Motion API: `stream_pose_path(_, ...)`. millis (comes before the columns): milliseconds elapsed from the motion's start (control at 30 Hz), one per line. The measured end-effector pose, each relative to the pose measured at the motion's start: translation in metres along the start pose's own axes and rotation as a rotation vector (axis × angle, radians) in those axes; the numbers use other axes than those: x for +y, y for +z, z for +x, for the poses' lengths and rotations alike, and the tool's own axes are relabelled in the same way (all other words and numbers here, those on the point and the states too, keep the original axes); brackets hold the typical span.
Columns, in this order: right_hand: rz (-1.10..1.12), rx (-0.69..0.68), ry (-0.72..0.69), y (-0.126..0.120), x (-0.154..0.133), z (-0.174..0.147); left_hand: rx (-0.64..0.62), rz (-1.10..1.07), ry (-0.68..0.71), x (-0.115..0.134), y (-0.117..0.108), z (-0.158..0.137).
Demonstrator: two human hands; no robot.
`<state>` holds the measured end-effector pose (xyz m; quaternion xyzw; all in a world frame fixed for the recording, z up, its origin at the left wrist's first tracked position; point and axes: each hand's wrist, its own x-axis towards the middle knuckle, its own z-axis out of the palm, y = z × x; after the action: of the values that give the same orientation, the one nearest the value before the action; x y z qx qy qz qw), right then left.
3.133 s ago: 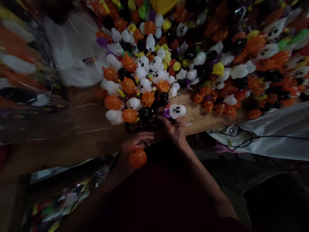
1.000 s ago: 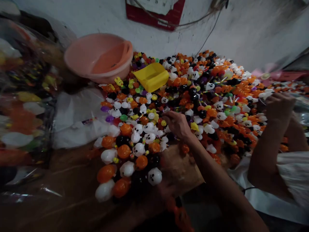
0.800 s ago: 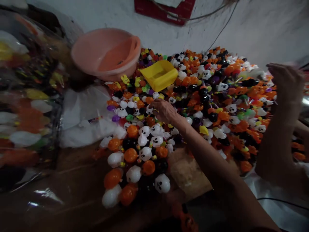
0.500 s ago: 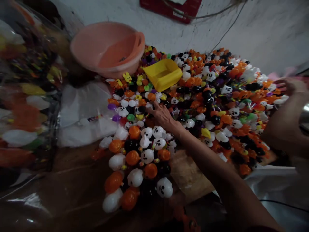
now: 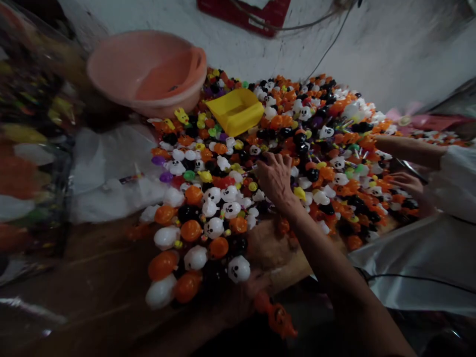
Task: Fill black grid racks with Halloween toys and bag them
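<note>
My right hand (image 5: 275, 179) reaches over a heap of small plastic toys, its fingers bent and spread among them, with no toy clearly between them. Beneath and around it lie black, orange and white pieces, some with ghost faces, and a yellow piece (image 5: 299, 193). My left hand (image 5: 253, 286) is in shadow at the lower middle, its fingers dim. An orange pumpkin-like toy (image 5: 279, 317) juts out from it, apparently in its grip. Near the left hand, orange, white and black round toys lie in rows, one a white skull-faced toy (image 5: 239, 269).
A yellow scoop (image 5: 238, 115) rests on the heap. Behind it stands a pink basin (image 5: 122, 64) with an orange basket inside. White plastic bags (image 5: 107, 173) lie left. At right, a co-worker's hand (image 5: 407, 182) and arm (image 5: 409, 148) reach into the heap, near a grey sheet (image 5: 409, 263).
My right hand has moved right across the heap, leaving a white ghost toy where it was. The view has shifted right. More of the co-worker's arms and sleeve shows.
</note>
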<state>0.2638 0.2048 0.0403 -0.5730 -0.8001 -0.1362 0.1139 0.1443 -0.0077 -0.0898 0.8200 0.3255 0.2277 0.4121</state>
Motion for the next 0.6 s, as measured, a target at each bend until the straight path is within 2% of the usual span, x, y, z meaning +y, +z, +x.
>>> stream_pose_path(67, -0.049, -0.031, 0.099, 0.003, -0.008, -0.017, -0.02, -0.005, -0.007, 0.001, -0.003, 0.0)
stream_pose_path(100, -0.048, -0.057, 0.106, 0.005, -0.013, -0.024, -0.026, -0.012, -0.005, 0.002, -0.005, -0.001)
stream_pose_path(233, 0.049, -0.17, 0.006, 0.02, -0.029, -0.039, -0.007, -0.064, 0.048, 0.005, -0.01, -0.001)
stream_pose_path(300, 0.084, -0.194, 0.009, 0.026, -0.03, -0.041, 0.014, -0.055, 0.067, 0.005, -0.011, -0.001)
stream_pose_path(433, 0.111, -0.13, 0.055, 0.028, -0.021, -0.04, 0.029, -0.01, 0.077, 0.004, -0.011, -0.002)
stream_pose_path(600, 0.23, -0.048, 0.185, 0.01, -0.005, -0.055, 0.053, 0.037, 0.093, 0.0, -0.012, -0.002)
